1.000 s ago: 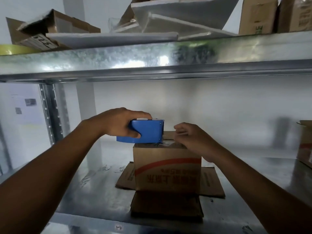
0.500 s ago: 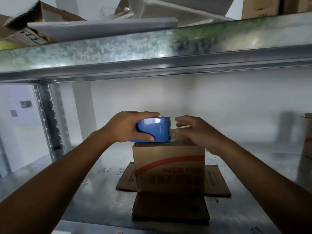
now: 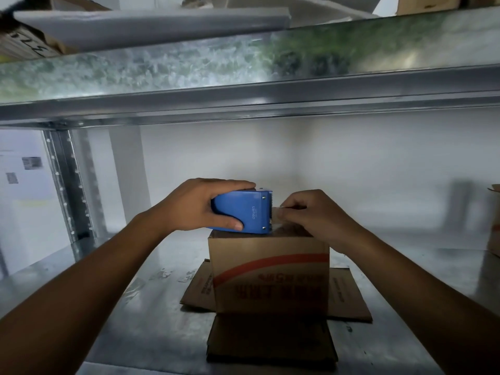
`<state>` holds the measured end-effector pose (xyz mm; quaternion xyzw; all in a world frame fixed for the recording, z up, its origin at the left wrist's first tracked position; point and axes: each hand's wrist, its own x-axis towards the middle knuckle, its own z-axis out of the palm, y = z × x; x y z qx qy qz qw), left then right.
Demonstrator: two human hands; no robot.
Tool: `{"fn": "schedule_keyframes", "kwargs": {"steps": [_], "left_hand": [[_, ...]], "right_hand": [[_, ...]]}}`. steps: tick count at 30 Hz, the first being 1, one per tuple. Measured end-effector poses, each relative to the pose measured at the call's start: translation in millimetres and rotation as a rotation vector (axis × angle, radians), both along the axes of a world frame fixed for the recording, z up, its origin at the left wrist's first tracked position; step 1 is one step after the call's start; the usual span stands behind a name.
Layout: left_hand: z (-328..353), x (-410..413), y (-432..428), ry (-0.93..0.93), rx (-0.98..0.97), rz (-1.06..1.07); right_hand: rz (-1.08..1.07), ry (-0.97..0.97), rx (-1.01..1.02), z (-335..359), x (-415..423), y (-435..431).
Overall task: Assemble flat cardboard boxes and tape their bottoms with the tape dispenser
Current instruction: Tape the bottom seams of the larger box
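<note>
"Head view, please: what are my hands doing?"

"Your left hand is wrapped round the blue tape dispenser, fingers over its top and thumb on the near side. You hold it at the left of the cardboard box, its lower edge meeting the box's top face and its toothed blade facing right. Your right hand is just beside that blade. Its fingers are curled, and thumb and fingertips pinch the end of the clear tape above the box top."

"And the box itself?"

"It stands in the middle of the metal shelf, with its red stripe and print upside down toward you. Flat cardboard panels lie spread on the shelf round its base, to the left, right and front. I cannot tell whether they are its own flaps or separate sheets."

"Anything else around me?"

"An upper shelf runs across above your hands. It carries a grey foam sheet and some cartons, partly cut off. A perforated steel upright stands at the left. The corner of another box shows at the far right edge, well apart from yours."
</note>
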<state>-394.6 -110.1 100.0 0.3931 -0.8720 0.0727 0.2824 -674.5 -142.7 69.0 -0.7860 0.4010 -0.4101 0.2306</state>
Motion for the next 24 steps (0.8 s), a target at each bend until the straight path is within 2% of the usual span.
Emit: {"fn": "schedule_keyframes", "kwargs": {"steps": [3,8,17,20,24], "left_hand": [[2.2,-2.5,1.4,-0.003,0.011,0.013],[2.4,-7.9,2.6,-0.01,-0.005,0.059],[-1.2,-12.5,3.3,-0.002,-0.036,0.112],[-1.1,-11.5,6.1,0.002,-0.033,0.125],[-1.7,-15.4,7.2,0.009,-0.034,0.117]], "right_hand": [[-0.019,-0.028,-0.017,-1.1,0.5,1.2],[-0.12,0.04,-0.059,-6.5,7.5,6.3],[-0.297,-0.328,-0.054,-15.5,-20.4,7.3],[-0.328,-0.402,0.053,-17.5,-32.8,3.4],[-0.21,-0.516,0.313,-10.6,-37.9,0.2]]}}
